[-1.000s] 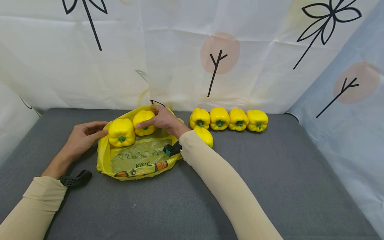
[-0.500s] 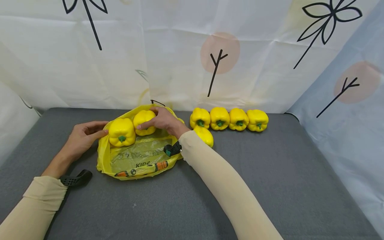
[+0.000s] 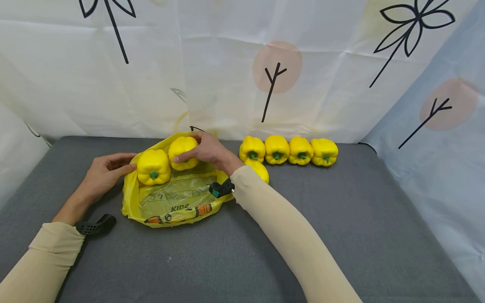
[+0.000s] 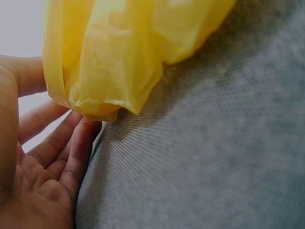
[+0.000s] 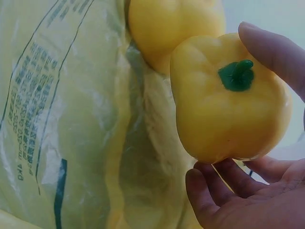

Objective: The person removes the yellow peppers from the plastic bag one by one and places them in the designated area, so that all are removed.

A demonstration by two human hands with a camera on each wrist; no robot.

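Note:
A yellow plastic bag (image 3: 178, 185) lies spread open on the grey surface, its rim rolled outward. Inside it, at the back left, sits a yellow bell pepper (image 3: 153, 166) with its green stem toward me. My right hand (image 3: 210, 152) grips another bell pepper (image 3: 182, 148) beside that one, at the bag's back. In the right wrist view the thumb lies near the stem of this pepper (image 5: 228, 109), with the fingers under it. My left hand (image 3: 106, 174) holds the bag's left rim; in the left wrist view its fingers (image 4: 50, 150) are behind the bag's edge (image 4: 105, 57).
Along the back, right of the bag, several yellow bell peppers (image 3: 277, 150) stand in a row. One more pepper (image 3: 259, 169) lies before the row's left end, partly covered by my right sleeve. A white printed cloth (image 3: 219, 75) hangs behind the grey table surface (image 3: 341, 223).
My right hand has shifted slightly up and to the right with the bell pepper in its grip. The left hand and the bag look the same.

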